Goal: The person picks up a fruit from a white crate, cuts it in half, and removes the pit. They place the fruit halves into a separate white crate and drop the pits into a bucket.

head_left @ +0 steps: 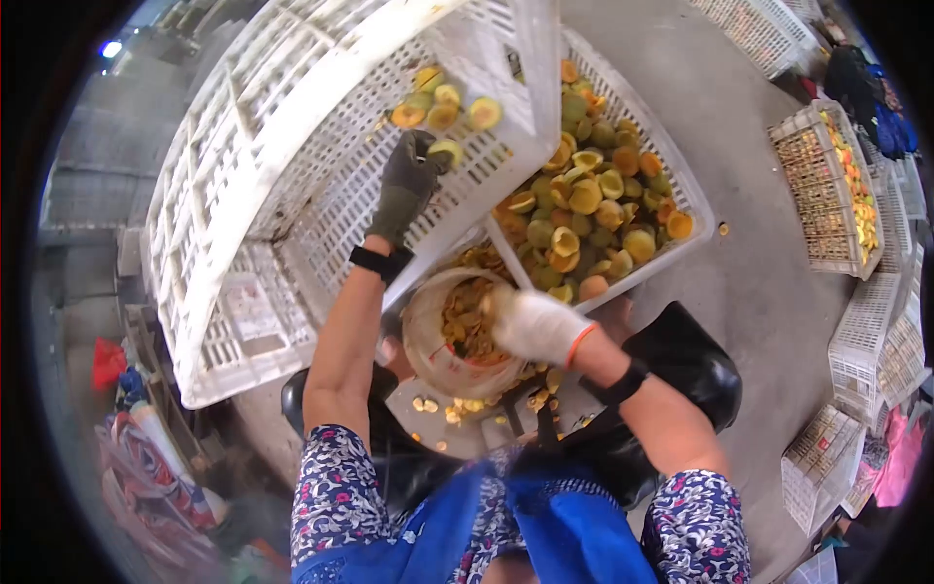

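My left hand [411, 167], in a dark grey glove, reaches into a large white plastic crate [336, 229] that leans at a tilt. Its curled fingers are at a halved yellow-green fruit [446, 153], which looks like a peach. Several more fruit halves [443, 102] lie in that crate just beyond the fingers. Over a white bucket [420, 336] my right hand [545, 329], in a white glove with an orange cuff, is closed. Something brownish shows at its blurred fingertips, too smeared to name. Brown and orange scraps [469, 326] fill part of the bucket.
To the right of the tilted crate stands another white crate [671, 170] full of pitted fruit halves. Yellow pieces [457, 409] lie about below the bucket, between my knees. Farther right are stacked crates [815, 195], some with fruit. Bundled cloth or sacks [161, 457] lie at left.
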